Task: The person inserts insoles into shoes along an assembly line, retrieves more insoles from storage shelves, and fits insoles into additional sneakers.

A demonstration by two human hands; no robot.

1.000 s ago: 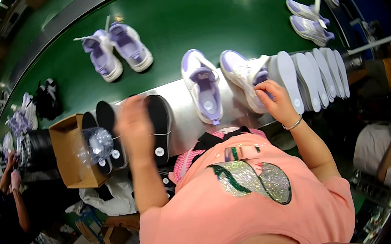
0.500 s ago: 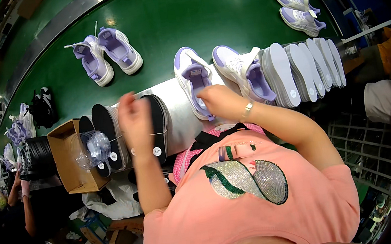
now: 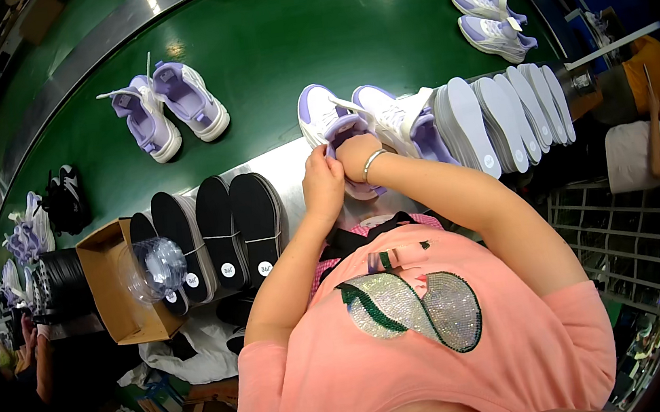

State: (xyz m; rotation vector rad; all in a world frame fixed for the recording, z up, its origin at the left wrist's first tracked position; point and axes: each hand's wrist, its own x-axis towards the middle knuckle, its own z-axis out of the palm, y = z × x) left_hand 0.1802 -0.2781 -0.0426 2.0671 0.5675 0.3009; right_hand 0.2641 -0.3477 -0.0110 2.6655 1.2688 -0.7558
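Note:
A white and lilac sneaker (image 3: 322, 111) stands toe away from me on a metal ledge. At the left side of its opening, my left hand (image 3: 323, 181) is closed, with thumb and fingers pinching the collar edge. Curled over the opening, my right hand (image 3: 359, 154) has its fingertips down inside the shoe, where whatever they grip is hidden. A second sneaker (image 3: 394, 113) of the same pair stands close on the right, its tongue raised; neither hand holds it.
Stacked grey insoles (image 3: 468, 121) line the ledge on the right, bundled black insoles (image 3: 218, 227) on the left. Beside those, a cardboard box (image 3: 99, 252) holds clear plastic. Other lilac sneaker pairs (image 3: 188, 100) stand on the green belt (image 3: 286, 32). A wire rack (image 3: 635, 236) is lower right.
My left hand has moved right from above the black insoles to the sneaker's collar. My right hand has shifted slightly at the shoe opening. The view has shifted a little.

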